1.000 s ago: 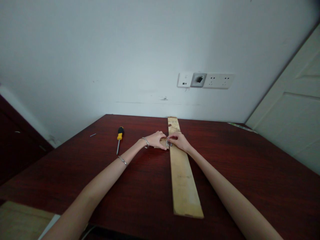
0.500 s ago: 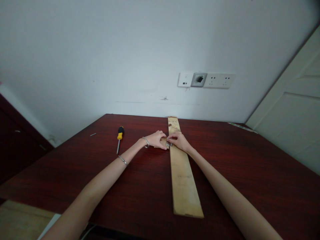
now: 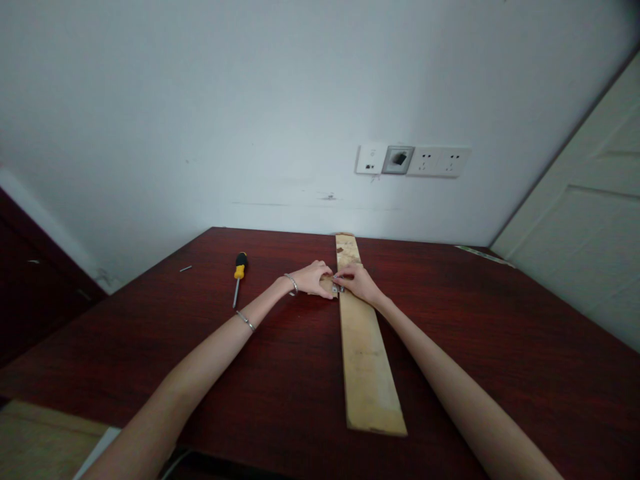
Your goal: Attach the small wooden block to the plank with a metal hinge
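A long pale wooden plank (image 3: 367, 360) lies lengthwise on the dark red table. Against its left edge sits a small wooden piece (image 3: 327, 285), partly covered by my left hand (image 3: 311, 277), whose thumb and fingers close around it. Where the two pieces of wood meet there is a small metal fitting (image 3: 339, 289), perhaps a hinge. My right hand (image 3: 361, 283) rests on the plank with thumb and forefinger pinched together just above the fitting. Whatever is between those fingertips is too small to name.
A yellow and black screwdriver (image 3: 240, 273) lies left of my left hand, with a small thin metal piece (image 3: 185, 269) further left. The table (image 3: 280, 387) ends at a white wall with sockets (image 3: 434, 161). A pale strip (image 3: 485, 255) lies at the back right.
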{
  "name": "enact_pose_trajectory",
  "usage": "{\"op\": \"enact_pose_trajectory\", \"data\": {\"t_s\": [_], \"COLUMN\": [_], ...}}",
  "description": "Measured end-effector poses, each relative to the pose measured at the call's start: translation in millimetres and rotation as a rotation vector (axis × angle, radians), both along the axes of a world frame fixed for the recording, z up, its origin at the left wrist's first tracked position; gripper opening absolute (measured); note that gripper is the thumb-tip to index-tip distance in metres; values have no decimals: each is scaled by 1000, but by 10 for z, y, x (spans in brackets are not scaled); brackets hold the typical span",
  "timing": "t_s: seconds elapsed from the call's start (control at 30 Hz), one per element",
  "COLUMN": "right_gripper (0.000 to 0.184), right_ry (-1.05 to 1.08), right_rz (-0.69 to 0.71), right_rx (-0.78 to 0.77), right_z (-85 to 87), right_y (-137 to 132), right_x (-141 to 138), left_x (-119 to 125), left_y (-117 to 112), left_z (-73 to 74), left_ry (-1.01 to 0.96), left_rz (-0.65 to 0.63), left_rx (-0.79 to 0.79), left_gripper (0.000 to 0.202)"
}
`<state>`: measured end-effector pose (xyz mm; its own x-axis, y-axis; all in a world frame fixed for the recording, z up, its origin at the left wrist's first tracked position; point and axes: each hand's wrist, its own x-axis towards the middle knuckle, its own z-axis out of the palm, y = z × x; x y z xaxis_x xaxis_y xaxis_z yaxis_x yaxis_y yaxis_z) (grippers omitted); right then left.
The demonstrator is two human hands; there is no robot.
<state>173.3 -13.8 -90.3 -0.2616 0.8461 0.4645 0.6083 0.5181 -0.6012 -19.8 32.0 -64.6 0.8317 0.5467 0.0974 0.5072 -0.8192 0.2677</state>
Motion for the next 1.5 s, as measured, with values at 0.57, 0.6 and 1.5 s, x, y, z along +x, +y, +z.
{"op": "enact_pose_trajectory", "data": {"t_s": [0.57,0.6,1.5], "right_gripper": [26,26,28], "right_ry": [466,483,552], "right_rz": [-29,-33,-64], "right_rx": [-315,-316,-343], "right_z": [122,124,94], "right_y": [11,7,-5], "right_x": [148,155,175], "left_x": [-14,-11,-52], "left_y": [6,4,26], "left_z": [-43,-45,-38], "left_ry": [8,8,-9], "left_rz": [-6,-5,13], "left_rx": [-14,-12,-26], "left_gripper": [63,63,74]}}
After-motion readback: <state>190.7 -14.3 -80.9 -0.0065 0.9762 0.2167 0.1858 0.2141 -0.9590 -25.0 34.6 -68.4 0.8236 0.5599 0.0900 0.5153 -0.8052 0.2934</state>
